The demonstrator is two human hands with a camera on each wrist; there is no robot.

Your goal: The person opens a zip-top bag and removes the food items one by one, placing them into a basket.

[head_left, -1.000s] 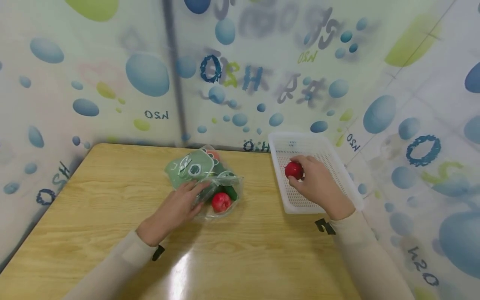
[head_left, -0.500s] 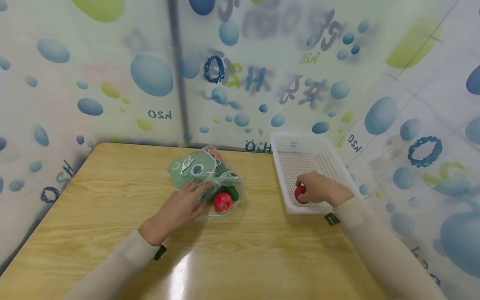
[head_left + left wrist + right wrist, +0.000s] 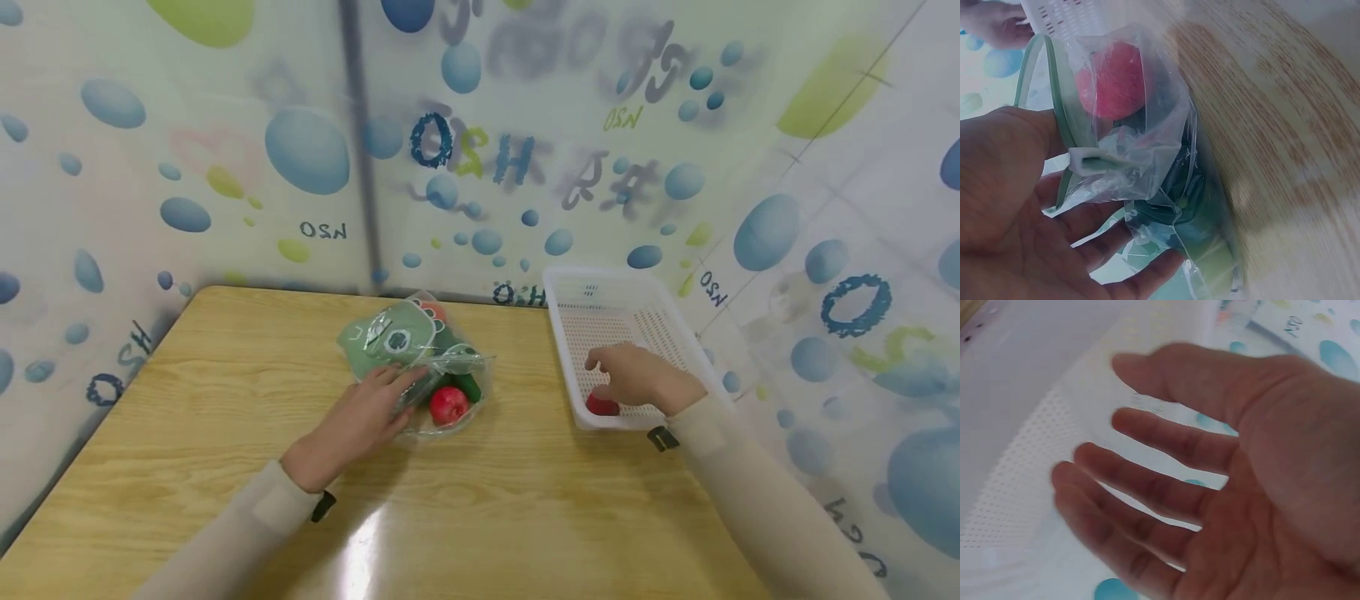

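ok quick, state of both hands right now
Left hand: open, touching the plastic bag.
Right hand: open, holding nothing, over the white basket.

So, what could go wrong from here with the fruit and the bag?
The right hand is open close to the round fruit in the basket, so a bump might roll it. The apple in the clear bag lies near the bag's mouth, so it could tumble out if tipped. The left hand touches the bag, whose thin plastic might catch on its fingers.
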